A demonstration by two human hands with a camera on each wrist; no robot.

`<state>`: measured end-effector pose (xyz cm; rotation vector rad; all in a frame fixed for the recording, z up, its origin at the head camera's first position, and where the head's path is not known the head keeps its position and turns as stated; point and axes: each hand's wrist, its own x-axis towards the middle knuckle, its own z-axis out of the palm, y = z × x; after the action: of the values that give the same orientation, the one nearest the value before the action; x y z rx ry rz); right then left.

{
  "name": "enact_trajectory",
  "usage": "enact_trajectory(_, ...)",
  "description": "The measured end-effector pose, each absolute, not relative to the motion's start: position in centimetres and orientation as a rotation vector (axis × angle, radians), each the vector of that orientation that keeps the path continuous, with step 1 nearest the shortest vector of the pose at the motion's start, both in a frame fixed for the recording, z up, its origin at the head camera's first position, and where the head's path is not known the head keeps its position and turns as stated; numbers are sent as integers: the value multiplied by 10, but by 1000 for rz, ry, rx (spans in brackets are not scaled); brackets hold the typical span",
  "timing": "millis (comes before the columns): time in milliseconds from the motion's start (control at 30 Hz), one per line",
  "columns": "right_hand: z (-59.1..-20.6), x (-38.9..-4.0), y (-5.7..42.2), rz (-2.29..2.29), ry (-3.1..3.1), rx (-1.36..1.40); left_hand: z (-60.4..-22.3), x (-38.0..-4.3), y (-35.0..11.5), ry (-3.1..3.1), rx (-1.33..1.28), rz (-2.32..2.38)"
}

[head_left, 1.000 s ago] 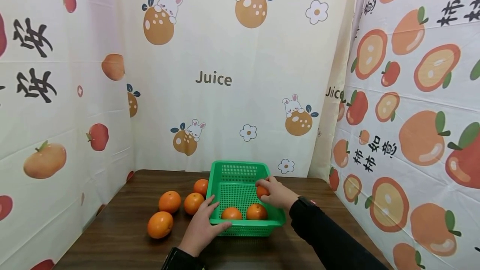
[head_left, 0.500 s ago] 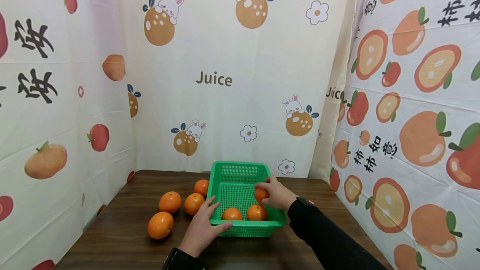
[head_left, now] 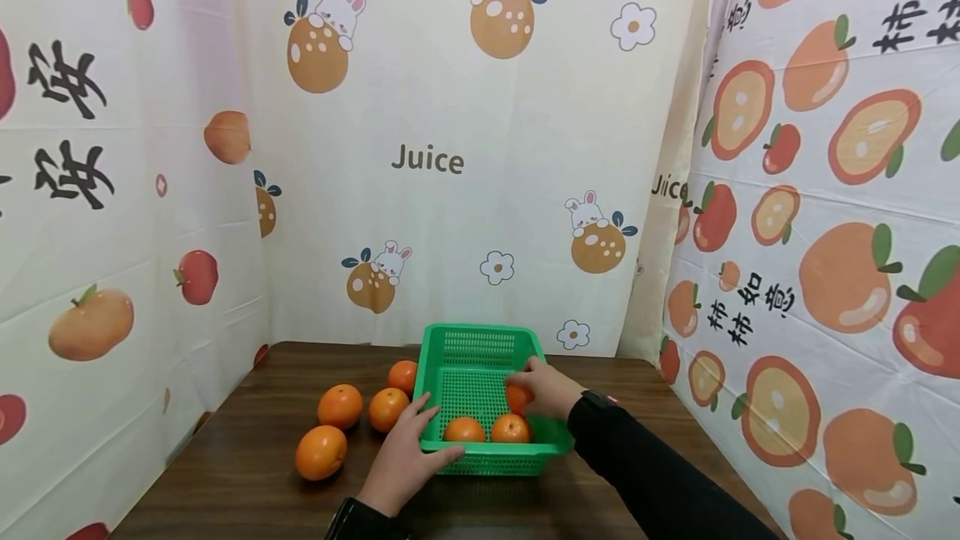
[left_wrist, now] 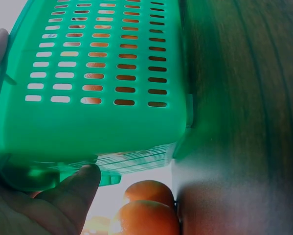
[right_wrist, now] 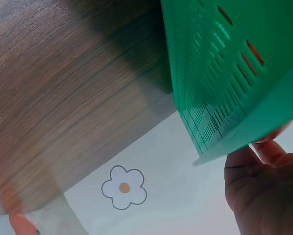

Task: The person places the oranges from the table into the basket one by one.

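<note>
A green plastic basket (head_left: pixel 495 461) with slotted walls stands on the table. My left hand (head_left: pixel 405 457) holds its near left corner, thumb at the front rim and fingers along the left side. In the left wrist view a fingertip (left_wrist: pixel 89 172) lies against the basket wall. Inside the basket, my right hand (head_left: pixel 553 390) grips an orange (head_left: pixel 518 399) close to the right wall. Two more oranges lie along the front wall, one to the left (head_left: pixel 464 429) and one to the right (head_left: pixel 512 428), just below the held orange. The right wrist view mostly hides the held orange behind the basket wall.
Several oranges rest on the dark wooden table (head_left: pixel 247 473) left of the basket: one at the front (head_left: pixel 321 452), one behind it (head_left: pixel 340 406), one nearer the basket (head_left: pixel 387 409) and one by its wall (head_left: pixel 402 376). Fruit-printed cloths (head_left: pixel 450 232) surround the table.
My right hand, with the orange in it, has moved slightly left and down in the basket. The front right orange has shifted a little left. My left hand stays in place.
</note>
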<state>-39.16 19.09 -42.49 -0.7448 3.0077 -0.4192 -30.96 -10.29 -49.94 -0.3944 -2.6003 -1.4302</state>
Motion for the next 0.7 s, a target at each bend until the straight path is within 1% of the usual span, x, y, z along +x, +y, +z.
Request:
enact_trajectory(267, -425, -387, 186, -387, 2961, -738, -502, -311, -103, -2597, -390, -1437)
enact_trajectory(700, -427, -386, 180, -229, 2949, -836, -499, -310, -103, -2596, -381, -1420)
